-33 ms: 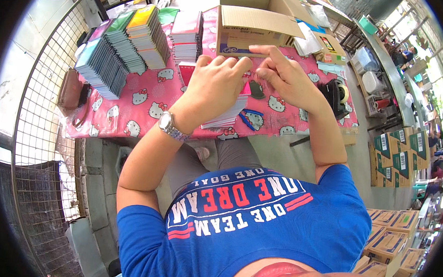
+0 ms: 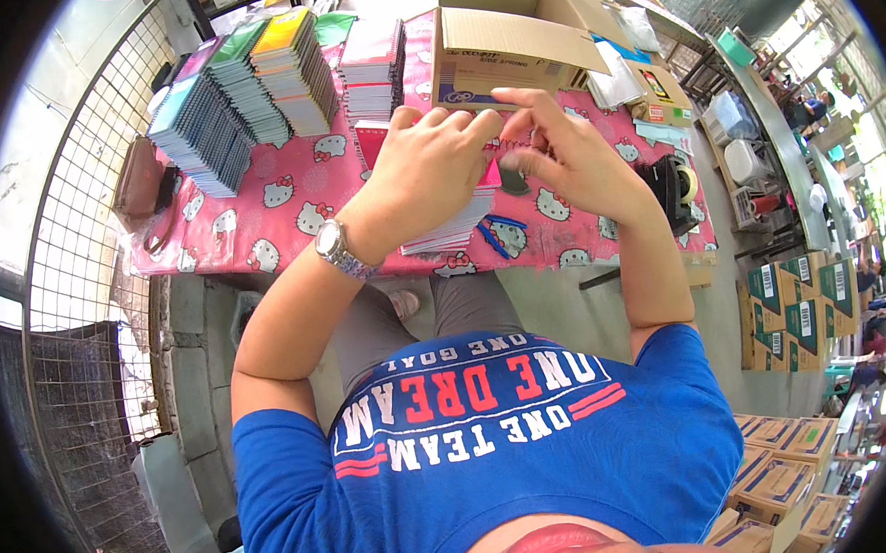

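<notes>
Left hand [image 2: 424, 160] at frame centre, fingers curled down onto the small stack of spiral notebooks [image 2: 456, 227] on the pink patterned tablecloth [image 2: 297, 194]; grasp itself hidden under the knuckles. Right hand [image 2: 569, 158] just beside, fingertips pinched near the top red cover, on what cannot tell. Open cardboard box [image 2: 505, 44] directly above, fanned notebook piles [image 2: 242, 96] upper left, tape dispenser [image 2: 673, 188] at right. Best done by pinning the stack flat, squaring edges, lifting one cover only
</notes>
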Motion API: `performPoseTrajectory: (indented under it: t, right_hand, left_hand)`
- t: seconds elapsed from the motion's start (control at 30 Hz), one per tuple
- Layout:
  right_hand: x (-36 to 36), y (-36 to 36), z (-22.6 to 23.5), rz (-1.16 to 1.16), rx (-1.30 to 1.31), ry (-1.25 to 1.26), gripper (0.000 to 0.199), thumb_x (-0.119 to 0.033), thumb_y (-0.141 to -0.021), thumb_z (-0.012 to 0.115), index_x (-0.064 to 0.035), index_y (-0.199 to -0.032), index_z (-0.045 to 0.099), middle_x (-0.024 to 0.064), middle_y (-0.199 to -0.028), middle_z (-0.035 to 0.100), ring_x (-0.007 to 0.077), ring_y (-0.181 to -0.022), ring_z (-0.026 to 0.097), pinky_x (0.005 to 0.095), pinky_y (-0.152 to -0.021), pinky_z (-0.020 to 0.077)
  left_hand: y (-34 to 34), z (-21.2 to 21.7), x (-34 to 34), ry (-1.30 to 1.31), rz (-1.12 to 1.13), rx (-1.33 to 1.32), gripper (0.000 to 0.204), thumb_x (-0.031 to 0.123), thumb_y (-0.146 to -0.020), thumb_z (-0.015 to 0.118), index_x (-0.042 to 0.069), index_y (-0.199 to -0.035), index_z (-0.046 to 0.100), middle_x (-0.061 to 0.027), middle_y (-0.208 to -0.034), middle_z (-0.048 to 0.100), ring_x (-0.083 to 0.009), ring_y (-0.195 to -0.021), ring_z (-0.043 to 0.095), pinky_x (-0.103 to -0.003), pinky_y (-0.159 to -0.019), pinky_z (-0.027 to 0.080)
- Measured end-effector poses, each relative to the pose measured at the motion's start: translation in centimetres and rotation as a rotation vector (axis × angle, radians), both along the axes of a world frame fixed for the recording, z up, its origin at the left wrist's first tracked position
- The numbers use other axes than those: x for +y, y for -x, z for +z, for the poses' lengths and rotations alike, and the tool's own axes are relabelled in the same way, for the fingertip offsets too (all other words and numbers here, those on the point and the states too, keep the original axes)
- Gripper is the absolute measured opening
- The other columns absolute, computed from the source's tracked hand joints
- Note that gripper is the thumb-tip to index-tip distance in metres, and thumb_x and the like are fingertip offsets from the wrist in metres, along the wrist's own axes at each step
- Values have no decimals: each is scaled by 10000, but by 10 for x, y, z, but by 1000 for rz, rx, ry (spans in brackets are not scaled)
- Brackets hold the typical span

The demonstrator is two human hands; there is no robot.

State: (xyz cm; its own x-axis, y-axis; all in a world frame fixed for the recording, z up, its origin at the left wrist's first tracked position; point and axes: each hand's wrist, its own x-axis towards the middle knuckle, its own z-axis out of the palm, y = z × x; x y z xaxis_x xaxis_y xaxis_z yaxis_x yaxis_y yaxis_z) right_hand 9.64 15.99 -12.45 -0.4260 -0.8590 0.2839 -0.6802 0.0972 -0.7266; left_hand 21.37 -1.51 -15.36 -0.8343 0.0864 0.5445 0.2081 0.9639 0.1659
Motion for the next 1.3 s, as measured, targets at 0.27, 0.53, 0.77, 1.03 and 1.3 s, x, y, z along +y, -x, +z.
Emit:
performPoseTrajectory:
  t: [0.27,0.53,0.77,1.03,1.3]
  right_hand:
    - [-45,136,-189,-588,-194,-71,498,-408,-978,513,-69,-1342,503,179,-965,632,293,-816,637,466,-673,492]
    - [-60,91,-333,-988,356,-611,703,-635,-792,621,-136,-1284,565,277,-1426,447,390,-1346,430,680,-974,381]
    - [-39,153,-144,-141,-691,175,520,-348,-888,568,-59,-1320,569,194,-1316,601,310,-1226,584,465,-982,485]
    - [2,88,-13,382,-547,50,542,-266,-837,576,-3,-1310,553,255,-1380,526,342,-1244,556,457,-1068,428]
    - [-11,77,6,493,-434,67,578,-264,-786,621,-30,-1314,586,130,-1390,551,224,-1253,525,367,-1053,413]
  left_hand:
    - [0,-4,0,-29,10,25,159,239,-972,551,117,-1072,577,-73,-948,678,-272,-934,627,-432,-924,399]
    - [-28,-37,-2,74,472,116,407,472,-880,656,126,-1087,592,-94,-1281,507,-395,-1307,370,-768,-991,211]
    - [2,-14,-22,-162,250,-5,434,460,-826,731,97,-1041,628,-109,-1088,596,-308,-1133,523,-518,-898,426]
    - [21,-14,-19,-171,171,33,393,343,-773,772,92,-1050,649,-119,-1056,602,-326,-1080,537,-481,-911,452]
    - [10,-20,-51,-378,116,91,341,203,-774,766,36,-1039,633,-149,-1033,601,-359,-1040,554,-438,-913,465]
